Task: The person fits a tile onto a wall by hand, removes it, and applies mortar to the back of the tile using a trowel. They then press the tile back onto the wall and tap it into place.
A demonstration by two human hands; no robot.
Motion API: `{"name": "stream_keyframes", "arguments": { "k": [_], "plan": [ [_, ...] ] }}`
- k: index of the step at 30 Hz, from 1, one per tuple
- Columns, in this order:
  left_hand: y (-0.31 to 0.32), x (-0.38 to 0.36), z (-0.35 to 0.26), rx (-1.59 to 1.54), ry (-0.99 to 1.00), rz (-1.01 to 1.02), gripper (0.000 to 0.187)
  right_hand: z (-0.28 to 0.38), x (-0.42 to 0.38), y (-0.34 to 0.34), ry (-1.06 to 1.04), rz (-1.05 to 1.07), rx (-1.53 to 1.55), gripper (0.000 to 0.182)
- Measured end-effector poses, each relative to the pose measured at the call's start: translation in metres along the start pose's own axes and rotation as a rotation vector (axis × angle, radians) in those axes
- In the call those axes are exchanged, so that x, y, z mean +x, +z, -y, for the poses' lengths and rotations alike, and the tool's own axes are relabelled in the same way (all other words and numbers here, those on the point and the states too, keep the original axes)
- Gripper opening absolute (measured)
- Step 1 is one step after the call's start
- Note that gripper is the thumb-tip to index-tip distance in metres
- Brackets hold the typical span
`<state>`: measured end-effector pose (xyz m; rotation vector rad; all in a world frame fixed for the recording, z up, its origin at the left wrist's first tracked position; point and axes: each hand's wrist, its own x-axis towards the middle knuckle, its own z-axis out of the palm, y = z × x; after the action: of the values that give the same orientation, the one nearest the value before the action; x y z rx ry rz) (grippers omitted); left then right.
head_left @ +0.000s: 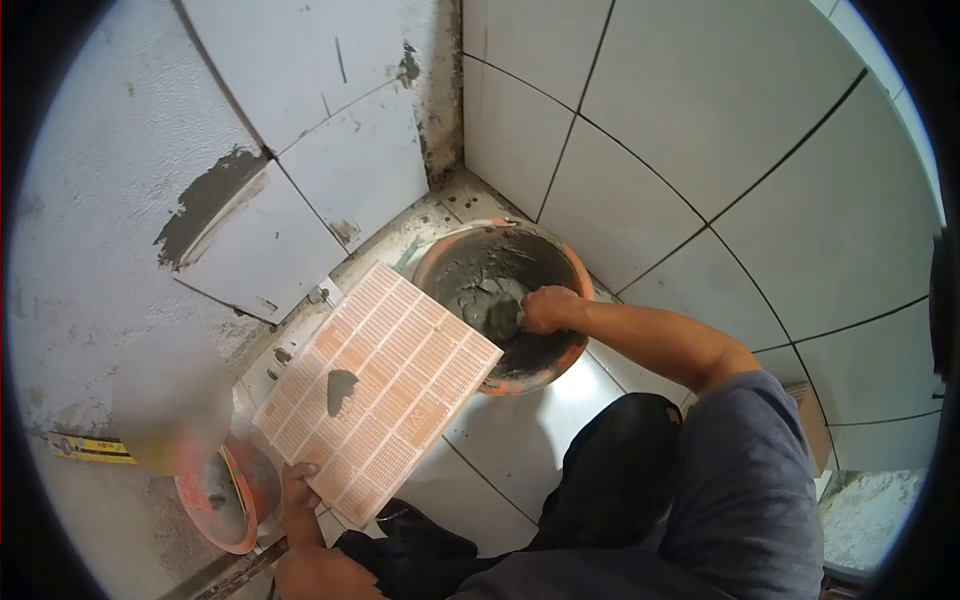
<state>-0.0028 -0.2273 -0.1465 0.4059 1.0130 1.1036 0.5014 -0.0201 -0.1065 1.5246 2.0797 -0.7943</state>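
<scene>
My left hand (pixel 300 488) grips the lower left edge of a tile (pixel 400 345), its ribbed orange back facing up. One grey dab of mortar (pixel 341 391) sits on that back. Beside the tile's upper right edge stands an orange bucket (pixel 574 262) with wet grey mortar (pixel 480 275) inside. My right hand (pixel 550 310) reaches into the bucket, fingers closed around what looks like a mortar-coated trowel (pixel 505 316). Its handle is hidden by the hand, and its blade blends into the mortar.
Tiled walls meet in a corner behind the bucket. The left wall (pixel 100 220) is partly bare, with a mortar smear (pixel 215 200) beside a tile. A smaller orange bucket (pixel 262 480) stands at lower left, near a yellow strip (pixel 92 449) and a blurred patch. My legs are close below.
</scene>
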Motion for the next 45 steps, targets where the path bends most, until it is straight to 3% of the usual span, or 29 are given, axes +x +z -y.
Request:
{"name": "stream_keyframes", "arguments": {
  "k": [4, 6, 10, 12, 14, 16, 19, 21, 25, 27, 30, 32, 34, 38, 40, 45],
  "plan": [
    [0.022, -0.002, -0.003, -0.024, 0.009, -0.041, 0.049, -0.008, 0.018, 0.003, -0.102, 0.102, 0.117, 0.042],
    [0.025, -0.004, -0.005, -0.003, 0.023, -0.031, 0.048, -0.003, 0.021, 0.005, 0.025, 0.102, 0.158, 0.042],
    [0.028, -0.003, -0.001, 0.021, 0.086, -0.010, 0.045, -0.001, 0.009, -0.010, 0.036, 0.092, 0.197, 0.043],
    [0.015, -0.002, 0.005, 0.039, 0.099, -0.006, 0.049, -0.005, 0.005, -0.011, -0.110, 0.040, 0.282, 0.046],
    [0.003, -0.004, 0.011, 0.053, 0.097, -0.005, 0.054, -0.006, 0.004, -0.013, -0.096, 0.037, 0.311, 0.046],
    [0.008, -0.005, 0.012, -0.019, 0.086, 0.078, 0.032, -0.007, -0.008, -0.018, -0.063, 0.030, 0.341, 0.047],
    [-0.037, 0.004, 0.033, 0.095, 0.078, 0.000, 0.030, 0.000, -0.017, -0.028, -0.064, 0.030, 0.320, 0.046],
    [-0.025, 0.000, 0.030, 0.023, 0.061, -0.010, 0.031, -0.004, -0.024, -0.026, 0.027, 0.003, 0.531, 0.046],
    [0.015, -0.006, 0.006, -0.102, -0.084, 0.003, 0.042, -0.019, -0.036, -0.029, -0.055, -0.130, 0.519, 0.045],
    [0.033, -0.008, 0.000, -0.088, -0.033, -0.004, 0.045, -0.018, -0.057, -0.047, 0.052, -0.130, 0.628, 0.043],
    [0.034, -0.005, 0.004, -0.082, 0.003, -0.055, 0.048, -0.013, -0.083, -0.066, 0.019, -0.251, 0.505, 0.041],
    [0.034, -0.006, 0.007, -0.074, 0.010, -0.080, 0.050, 0.003, -0.094, -0.075, -0.043, -0.212, 0.528, 0.041],
    [0.029, -0.006, 0.010, -0.003, -0.031, -0.165, 0.042, 0.021, -0.094, -0.078, -0.224, -0.380, 0.550, 0.040],
    [0.033, -0.004, 0.013, -0.089, 0.059, -0.095, 0.038, 0.099, -0.096, -0.087, -0.323, -0.189, 0.730, 0.039],
    [0.038, -0.006, 0.012, -0.106, 0.059, -0.077, 0.036, 0.126, -0.085, -0.079, -0.672, -0.354, 0.342, 0.038],
    [0.032, -0.005, 0.014, -0.089, 0.102, -0.039, 0.023, 0.180, -0.084, -0.059, -0.756, -0.441, -0.032, 0.037]
  ]
}}
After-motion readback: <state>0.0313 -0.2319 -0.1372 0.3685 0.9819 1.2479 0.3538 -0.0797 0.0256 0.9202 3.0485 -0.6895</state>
